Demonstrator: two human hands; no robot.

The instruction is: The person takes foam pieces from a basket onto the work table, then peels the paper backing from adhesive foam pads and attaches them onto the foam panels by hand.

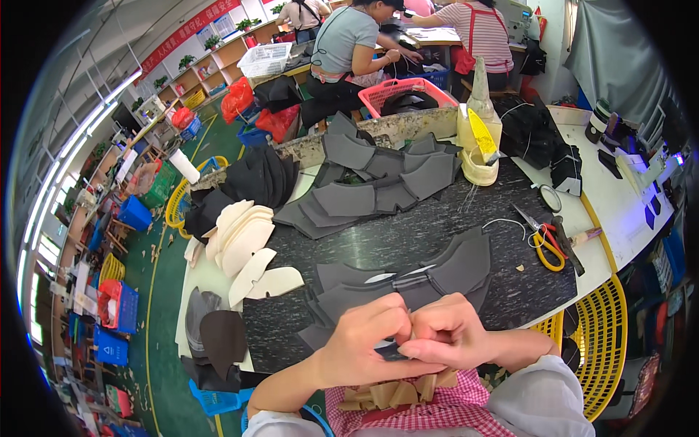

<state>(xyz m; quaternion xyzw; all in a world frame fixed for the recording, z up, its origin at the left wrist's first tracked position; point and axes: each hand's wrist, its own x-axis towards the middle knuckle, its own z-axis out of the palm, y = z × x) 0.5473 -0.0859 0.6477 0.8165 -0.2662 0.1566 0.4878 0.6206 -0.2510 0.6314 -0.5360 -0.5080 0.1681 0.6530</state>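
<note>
My left hand (366,333) and my right hand (453,332) meet just above the table's near edge, fingertips pinched together. What they pinch is hidden by the fingers; a bit of something pale shows between them. Right behind them lies a spread of dark grey cut pieces (455,271), curved and overlapping. On the checked pink-and-white apron (466,397) over my lap rest several tan strips (393,394), below my hands. Farther back, another heap of grey pieces (344,200) covers the dark speckled tabletop (524,240).
At left are cream pieces (246,237), black pieces (263,177) and dark brown pieces (223,339). Yellow-handled scissors (542,244) lie at right, near a thread cone (479,93). A yellow basket (606,342) stands by the right edge. Co-workers (348,47) sit beyond the table.
</note>
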